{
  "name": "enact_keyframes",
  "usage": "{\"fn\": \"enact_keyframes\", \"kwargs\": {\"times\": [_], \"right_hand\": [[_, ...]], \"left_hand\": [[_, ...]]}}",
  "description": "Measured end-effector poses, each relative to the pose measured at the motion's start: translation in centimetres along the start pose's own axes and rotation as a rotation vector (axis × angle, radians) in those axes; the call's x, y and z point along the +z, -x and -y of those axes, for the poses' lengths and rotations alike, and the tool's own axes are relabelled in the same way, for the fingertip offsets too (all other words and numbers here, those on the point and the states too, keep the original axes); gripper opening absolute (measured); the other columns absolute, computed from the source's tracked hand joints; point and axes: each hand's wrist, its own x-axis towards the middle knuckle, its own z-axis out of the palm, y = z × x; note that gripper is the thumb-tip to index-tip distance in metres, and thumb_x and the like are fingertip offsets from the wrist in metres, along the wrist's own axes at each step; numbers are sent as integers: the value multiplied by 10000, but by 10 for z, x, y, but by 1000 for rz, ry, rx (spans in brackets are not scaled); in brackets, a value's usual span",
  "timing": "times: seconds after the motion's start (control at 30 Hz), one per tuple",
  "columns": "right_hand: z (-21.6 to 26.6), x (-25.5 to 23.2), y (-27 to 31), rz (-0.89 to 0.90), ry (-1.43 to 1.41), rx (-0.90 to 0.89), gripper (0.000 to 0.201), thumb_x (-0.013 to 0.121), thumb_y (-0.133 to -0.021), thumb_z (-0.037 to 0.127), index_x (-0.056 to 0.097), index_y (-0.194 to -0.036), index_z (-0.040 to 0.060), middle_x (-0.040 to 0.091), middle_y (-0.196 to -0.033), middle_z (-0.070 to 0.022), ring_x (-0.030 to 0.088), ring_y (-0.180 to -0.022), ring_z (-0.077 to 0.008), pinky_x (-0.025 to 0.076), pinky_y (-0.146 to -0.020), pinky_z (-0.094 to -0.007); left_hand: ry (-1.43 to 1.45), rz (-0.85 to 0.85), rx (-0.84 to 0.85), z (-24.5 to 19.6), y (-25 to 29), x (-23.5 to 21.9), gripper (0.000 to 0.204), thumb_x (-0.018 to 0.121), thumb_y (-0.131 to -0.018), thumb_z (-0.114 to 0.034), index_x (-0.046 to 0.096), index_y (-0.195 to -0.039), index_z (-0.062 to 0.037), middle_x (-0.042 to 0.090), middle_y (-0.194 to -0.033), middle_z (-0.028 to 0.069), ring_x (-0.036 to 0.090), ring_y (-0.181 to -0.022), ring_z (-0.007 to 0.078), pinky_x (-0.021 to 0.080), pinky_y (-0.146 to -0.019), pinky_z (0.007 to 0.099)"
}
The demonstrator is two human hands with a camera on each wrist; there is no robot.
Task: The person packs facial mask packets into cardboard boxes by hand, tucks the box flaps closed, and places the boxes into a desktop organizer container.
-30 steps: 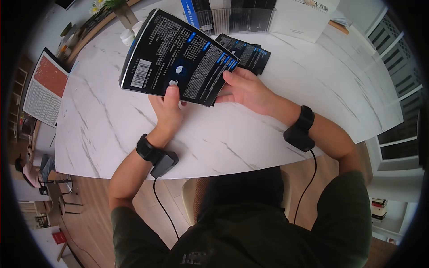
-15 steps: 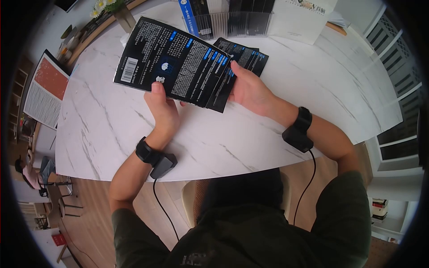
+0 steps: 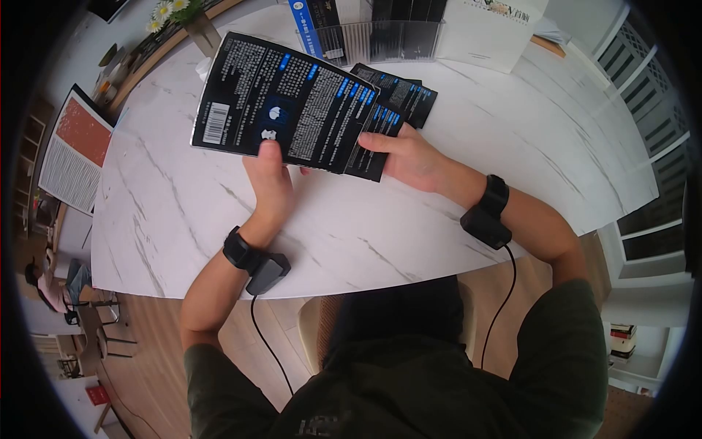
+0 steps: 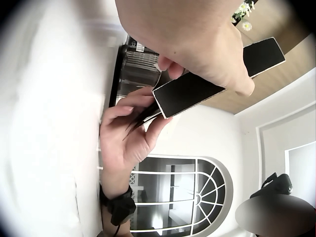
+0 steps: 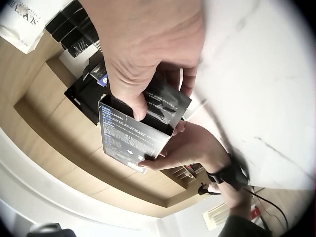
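In the head view, my left hand grips a slim black printed box, its thumb over the lower edge of the printed face. The box's narrow black side shows in the left wrist view. My right hand pinches flat black sachets with blue print, which stick out of the box's right end. Thin dark edges spread between that hand's fingers and thumb in the left wrist view. Further black sachets lie overlapping on the white table, just beyond my right hand.
A clear rack with a blue box and black boxes stands at the back of the marbled table. A white printed bag is beside it. A flower vase stands back left. Cables hang from both wrist cameras.
Black sachets now stick out further from the box's right end. My right thumb has shifted from the box's corner down onto them. The box has moved slightly left and lower.
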Motion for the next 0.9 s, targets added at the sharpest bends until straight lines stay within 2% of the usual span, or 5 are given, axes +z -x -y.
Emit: {"fn": "enact_keyframes", "kwargs": {"times": [0.07, 0.2, 0.53, 0.63, 0.9], "right_hand": [[-1, -4, -2, -28, -8, -61, 372, 649, -827, 111, 517, -1173, 72, 584, -1126, -43, 568, -1041, -174, 457, -912, -347], [-2, -7, -4, -65, 15, -85, 320, 634, -838, 114, 544, -1141, 62, 602, -1095, -50, 582, -1016, -163, 469, -900, -340], [2, -10, -3, -114, -1, -135, 262, 607, -856, 122, 562, -1107, 61, 609, -1086, -39, 596, -975, -142, 479, -870, -319], [7, -11, -3, -153, 101, -192, 268, 613, -847, 112, 561, -1103, 51, 616, -1062, -41, 598, -968, -140, 486, -848, -320], [36, -36, -7, -400, 177, -336, 303, 661, -809, 183, 547, -1043, 28, 620, -981, -63, 623, -874, -148, 512, -793, -309]], "left_hand": [[-10, 84, -26, -3, -1, 8, 471, 507, -897, -383, 446, -1104, 36, 596, -923, 112, 569, -591, 157, 439, -441, 266], [-17, 55, -83, -1, 3, 14, 316, 531, -898, -275, 482, -1041, 4, 569, -760, 64, 526, -551, 125, 407, -442, 240], [-139, 291, -245, 10, 10, -2, 418, 524, -883, -417, 510, -1020, -21, 560, -799, 50, 482, -529, 114, 363, -398, 239], [-117, 217, -219, 3, 8, 3, 267, 529, -902, -309, 520, -914, -43, 517, -630, 32, 479, -497, 95, 372, -427, 227], [72, -97, -176, -2, -8, 0, 481, 364, -924, -486, 508, -845, -34, 473, -542, 54, 414, -426, 133, 354, -410, 260]]}}
